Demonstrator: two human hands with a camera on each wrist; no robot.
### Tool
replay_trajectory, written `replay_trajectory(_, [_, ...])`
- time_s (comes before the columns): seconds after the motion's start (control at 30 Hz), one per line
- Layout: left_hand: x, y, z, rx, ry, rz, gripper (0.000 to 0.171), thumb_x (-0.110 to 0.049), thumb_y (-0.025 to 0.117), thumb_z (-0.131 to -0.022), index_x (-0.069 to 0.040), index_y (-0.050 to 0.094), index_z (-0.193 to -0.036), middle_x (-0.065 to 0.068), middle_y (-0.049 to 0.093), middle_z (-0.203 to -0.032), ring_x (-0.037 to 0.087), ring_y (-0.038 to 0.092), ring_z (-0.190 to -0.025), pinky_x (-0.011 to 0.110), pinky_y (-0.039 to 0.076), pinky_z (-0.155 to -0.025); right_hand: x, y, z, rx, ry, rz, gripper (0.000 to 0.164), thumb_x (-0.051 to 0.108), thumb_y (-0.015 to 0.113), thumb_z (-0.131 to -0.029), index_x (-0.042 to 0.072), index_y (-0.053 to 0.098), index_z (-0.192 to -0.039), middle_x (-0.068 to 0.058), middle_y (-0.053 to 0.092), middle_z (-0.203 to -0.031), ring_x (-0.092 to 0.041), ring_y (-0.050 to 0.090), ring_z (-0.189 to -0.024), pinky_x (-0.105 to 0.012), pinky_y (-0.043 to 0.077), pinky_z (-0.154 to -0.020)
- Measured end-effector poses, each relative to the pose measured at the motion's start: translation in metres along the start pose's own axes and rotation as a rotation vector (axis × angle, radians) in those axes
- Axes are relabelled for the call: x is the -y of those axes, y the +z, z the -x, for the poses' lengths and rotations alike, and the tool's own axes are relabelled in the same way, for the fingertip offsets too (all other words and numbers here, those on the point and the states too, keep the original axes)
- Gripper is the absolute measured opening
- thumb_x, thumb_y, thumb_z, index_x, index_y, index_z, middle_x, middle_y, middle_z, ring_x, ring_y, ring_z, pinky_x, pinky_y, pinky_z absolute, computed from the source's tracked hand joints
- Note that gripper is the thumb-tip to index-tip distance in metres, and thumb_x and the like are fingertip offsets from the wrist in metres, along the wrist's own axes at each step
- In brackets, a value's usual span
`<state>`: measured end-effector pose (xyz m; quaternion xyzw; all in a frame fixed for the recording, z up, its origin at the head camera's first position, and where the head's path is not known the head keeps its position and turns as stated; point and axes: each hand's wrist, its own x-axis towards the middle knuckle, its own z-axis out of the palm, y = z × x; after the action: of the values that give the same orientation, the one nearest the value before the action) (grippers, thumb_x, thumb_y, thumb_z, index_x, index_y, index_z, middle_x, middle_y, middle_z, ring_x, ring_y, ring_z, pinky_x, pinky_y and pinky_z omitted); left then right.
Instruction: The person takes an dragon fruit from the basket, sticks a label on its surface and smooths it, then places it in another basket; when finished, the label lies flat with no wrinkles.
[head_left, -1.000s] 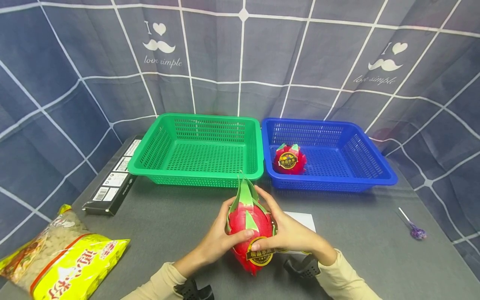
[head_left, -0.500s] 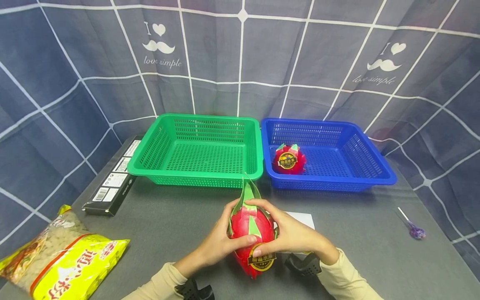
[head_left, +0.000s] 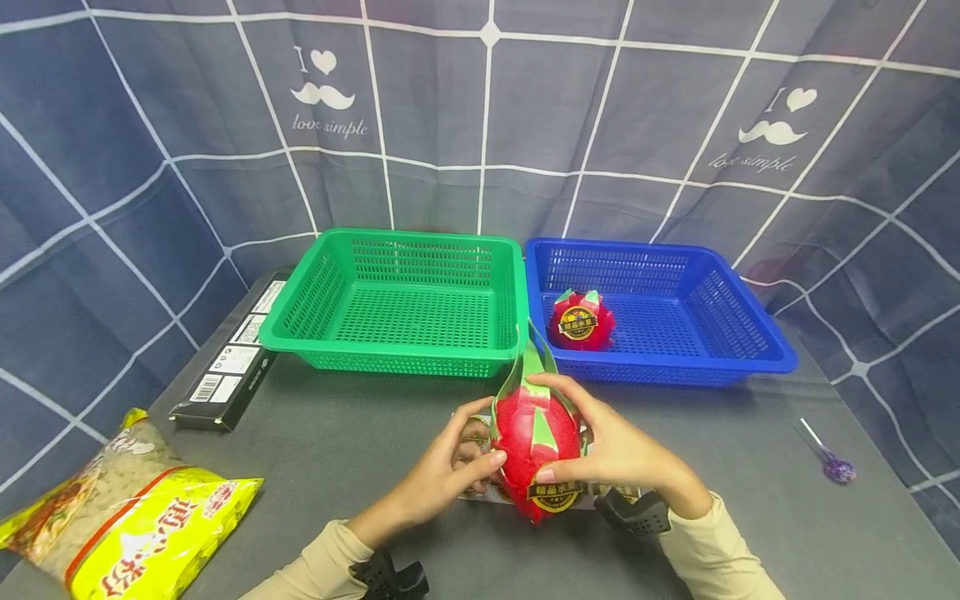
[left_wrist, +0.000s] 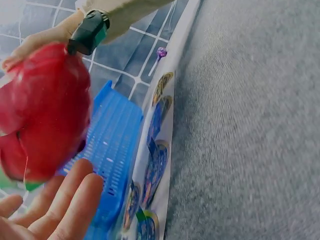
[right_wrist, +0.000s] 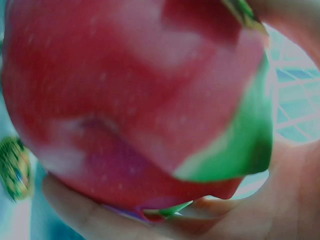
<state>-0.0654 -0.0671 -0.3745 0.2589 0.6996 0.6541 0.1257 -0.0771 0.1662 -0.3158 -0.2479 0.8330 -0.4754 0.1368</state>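
A red dragon fruit (head_left: 536, 425) with green leaf tips, apparently artificial, is held up in front of the baskets. A round black-and-gold sticker (head_left: 555, 500) is on its lower front. My right hand (head_left: 618, 446) grips the fruit from the right, thumb in front near the sticker. To the left of it my left hand (head_left: 442, 471) has its fingers spread; in the left wrist view those fingers (left_wrist: 75, 200) stand off the fruit. Beneath lies a white sheet of round stickers (left_wrist: 157, 165), mostly hidden by fruit and hands in the head view.
A green basket (head_left: 397, 362) stands at the back. Beside it a blue basket (head_left: 675, 367) holds a smaller dragon fruit (head_left: 581, 321). A black box (head_left: 232, 367) and a yellow food bag (head_left: 142, 517) lie at left, a purple lollipop (head_left: 836, 468) at right.
The dragon fruit has moved right and slightly up with my right hand. My left hand has loosened from its side, and more of the sticker sheet shows.
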Motion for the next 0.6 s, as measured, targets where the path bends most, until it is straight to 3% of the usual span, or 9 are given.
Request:
replay_trajectory(0.2, [0.007,-0.001,-0.002,0.030,-0.053,-0.076,0.048,-0.018,0.055,-0.090,-0.006,0.036,-0.132,0.020,0.059,-0.101,0.019,0.061,-0.067,0.034,0.053,-0.055,-0.011,-0.041,0.007,-0.127,-0.016,-0.070,0.088,0.011,0.074,-0.072,0.029,0.021,-0.140,-0.015,0.038,-0.129,-0.032,0.052,-0.107,-0.033,0.054,-0.075])
replay_trajectory(0.33, [0.010,-0.001,-0.002,0.050,-0.102,-0.121,0.043,-0.022,0.057,-0.089,-0.004,0.044,-0.126,0.018,0.060,-0.096,0.011,0.055,-0.060,0.027,0.050,-0.051,-0.020,-0.074,0.014,-0.223,0.006,-0.195,0.081,0.003,0.061,-0.080,0.029,0.016,-0.142,-0.008,0.037,-0.128,-0.018,0.053,-0.107,-0.034,0.052,-0.078])
replay_trajectory(0.43, [0.012,-0.002,-0.002,0.065,-0.123,-0.153,0.040,-0.023,0.057,-0.089,-0.005,0.047,-0.123,0.016,0.060,-0.094,0.008,0.053,-0.059,0.021,0.046,-0.050,-0.028,-0.099,0.017,-0.271,-0.034,-0.275,0.077,-0.001,0.051,-0.083,0.028,0.013,-0.143,-0.003,0.041,-0.125,-0.009,0.056,-0.104,-0.030,0.051,-0.078])
replay_trajectory(0.6, [0.015,-0.003,-0.001,0.069,-0.138,-0.192,0.039,-0.025,0.058,-0.088,-0.008,0.050,-0.122,0.013,0.062,-0.092,0.010,0.056,-0.062,0.022,0.048,-0.052,-0.042,-0.142,0.005,-0.312,-0.049,-0.349,0.074,-0.003,0.047,-0.085,0.027,0.013,-0.143,0.001,0.045,-0.120,-0.006,0.059,-0.099,-0.024,0.052,-0.075])
